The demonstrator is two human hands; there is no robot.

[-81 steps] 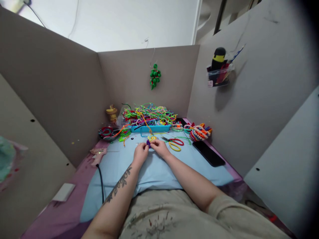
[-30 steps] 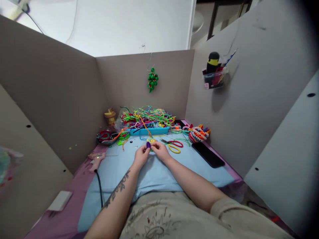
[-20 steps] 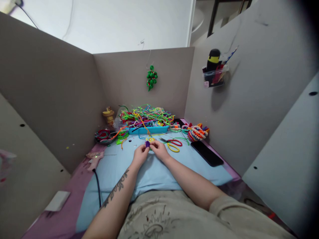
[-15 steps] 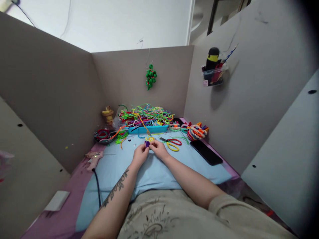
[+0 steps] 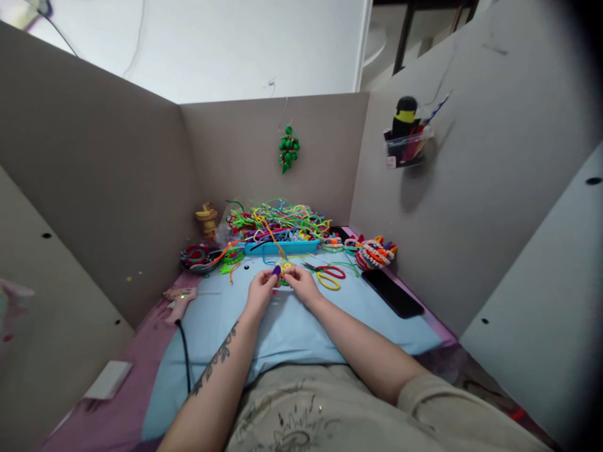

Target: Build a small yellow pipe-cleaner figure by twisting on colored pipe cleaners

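Note:
My left hand (image 5: pixel 262 291) pinches a small purple fuzzy piece (image 5: pixel 276 271) between thumb and fingertips. Close beside it, my right hand (image 5: pixel 304 284) has its thumb and fingers pressed together; whatever is in them is too small to make out. A yellow craft piece (image 5: pixel 286 266) with some green below it shows between and just beyond the fingertips, partly covered by them. Scissors (image 5: pixel 326 274) with one red and one yellow handle lie on the blue cloth (image 5: pixel 306 333), right of my right hand.
Behind the hands stands a blue tray (image 5: pixel 282 247) heaped with colourful pipe cleaners (image 5: pixel 282 220). A pink glue gun (image 5: pixel 180 303) lies at left. On the right are a black phone (image 5: pixel 392 294) and a striped pipe-cleaner figure (image 5: pixel 375 253). Grey panels (image 5: pixel 268 144) enclose the table.
My hands have moved slightly apart, the left one going left with the purple piece. More of the yellow and green piece shows between them. The whole view has shifted slightly.

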